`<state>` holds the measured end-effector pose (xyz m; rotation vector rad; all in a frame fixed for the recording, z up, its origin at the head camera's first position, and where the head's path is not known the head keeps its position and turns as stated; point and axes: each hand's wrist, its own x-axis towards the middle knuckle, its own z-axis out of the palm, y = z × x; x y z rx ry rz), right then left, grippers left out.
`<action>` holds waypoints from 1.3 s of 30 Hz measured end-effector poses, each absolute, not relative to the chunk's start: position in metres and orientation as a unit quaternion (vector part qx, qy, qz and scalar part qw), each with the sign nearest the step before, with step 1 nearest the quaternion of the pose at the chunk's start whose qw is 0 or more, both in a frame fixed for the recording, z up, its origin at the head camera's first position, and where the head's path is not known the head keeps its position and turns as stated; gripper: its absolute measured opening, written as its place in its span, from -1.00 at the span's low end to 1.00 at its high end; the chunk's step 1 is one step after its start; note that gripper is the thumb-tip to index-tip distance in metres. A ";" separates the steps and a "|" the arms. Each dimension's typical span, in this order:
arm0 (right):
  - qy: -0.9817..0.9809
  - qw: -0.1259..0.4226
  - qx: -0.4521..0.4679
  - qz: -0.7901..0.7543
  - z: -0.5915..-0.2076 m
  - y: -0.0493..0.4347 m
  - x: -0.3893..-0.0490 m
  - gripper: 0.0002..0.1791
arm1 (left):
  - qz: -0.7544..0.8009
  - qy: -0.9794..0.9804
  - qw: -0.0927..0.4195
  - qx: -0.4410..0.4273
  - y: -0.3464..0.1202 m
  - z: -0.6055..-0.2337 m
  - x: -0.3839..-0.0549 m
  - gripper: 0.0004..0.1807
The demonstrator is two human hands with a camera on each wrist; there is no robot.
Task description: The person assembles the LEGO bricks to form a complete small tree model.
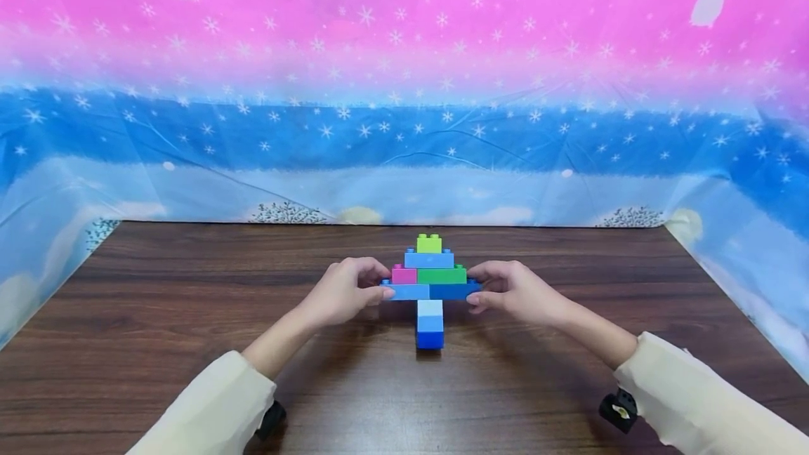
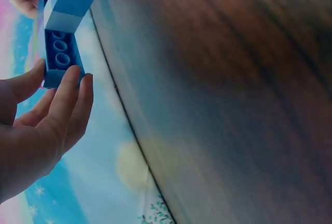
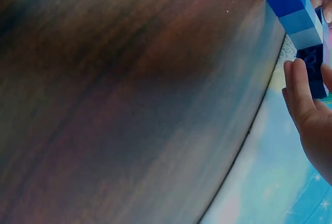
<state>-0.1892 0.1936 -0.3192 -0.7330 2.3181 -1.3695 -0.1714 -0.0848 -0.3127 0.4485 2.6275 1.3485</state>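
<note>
Between the hands is a tree-shaped build of toy bricks. A lime brick (image 1: 429, 246) tops a medium blue brick (image 1: 429, 260); below these lie a pink brick (image 1: 404, 276) and a green brick (image 1: 442, 276). The lowest wide row joins a light blue brick (image 1: 409, 292) and a dark blue brick (image 1: 450, 292). Under it, a narrow stem of blue bricks (image 1: 430, 324) points down. My left hand (image 1: 344, 293) pinches the light blue brick's outer end between thumb and fingers. Opposite it, my right hand (image 1: 521, 293) pinches the dark blue brick's outer end. Hollow undersides show in both wrist views.
A dark wood-grain table (image 1: 189, 314) spreads beneath the hands. Along its back and sides hangs a pink and blue snowflake cloth (image 1: 404, 132). Black devices, such as the right one (image 1: 618, 411), sit at both cream sleeves.
</note>
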 end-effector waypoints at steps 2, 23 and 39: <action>0.815 0.179 -0.257 -0.487 -0.322 0.193 -0.189 -0.55 | 0.462 0.870 0.097 0.140 -0.085 -0.315 -0.172 -0.74; 0.853 0.166 -0.293 -0.399 -0.341 0.192 -0.194 -0.64 | 0.362 0.909 0.109 0.175 -0.087 -0.328 -0.177 -0.74; 0.919 0.013 -0.271 -0.286 -0.342 0.223 -0.197 -0.49 | 0.326 0.924 0.071 0.188 -0.116 -0.325 -0.175 -0.46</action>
